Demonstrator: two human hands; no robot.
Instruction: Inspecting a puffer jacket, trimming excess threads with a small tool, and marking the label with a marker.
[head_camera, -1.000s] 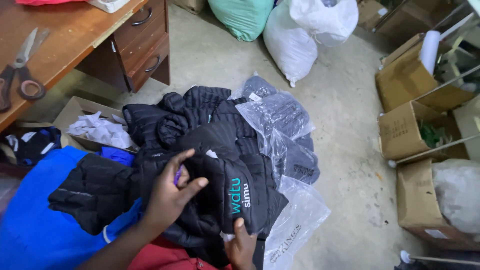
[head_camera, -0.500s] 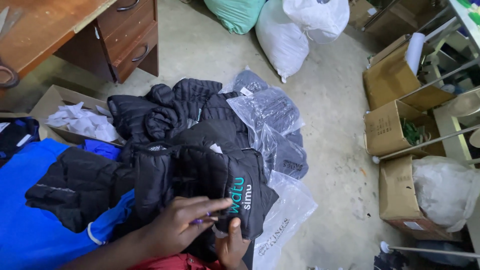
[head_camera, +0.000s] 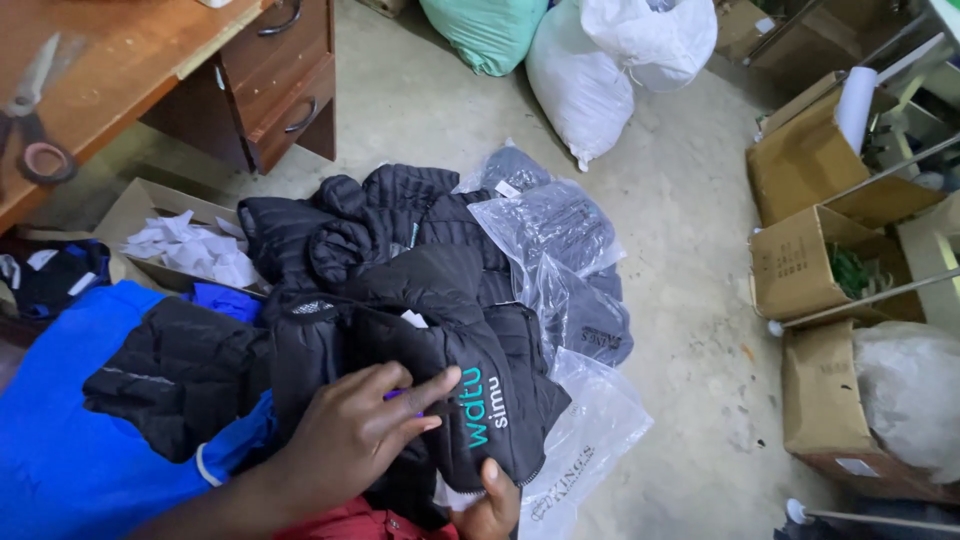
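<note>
A black quilted jacket with teal and white lettering on its chest lies across my lap, above a pile of more black jackets on the floor. My left hand rests on the jacket's front with its fingers spread toward the lettering. A small purple thing shows under the fingers. My right hand grips the jacket's lower edge from below; only its thumb and part of the palm show. A blue garment lies under the jacket's left sleeve.
Bagged dark jackets in clear plastic lie right of the pile. A wooden desk with drawers and scissors is at upper left. An open box of white scraps sits below it. Cardboard boxes line the right; stuffed sacks stand behind.
My left hand has slid down the jacket's front and stretched its fingers toward the lettering. The view has shifted slightly. My right hand has stayed at the hem.
</note>
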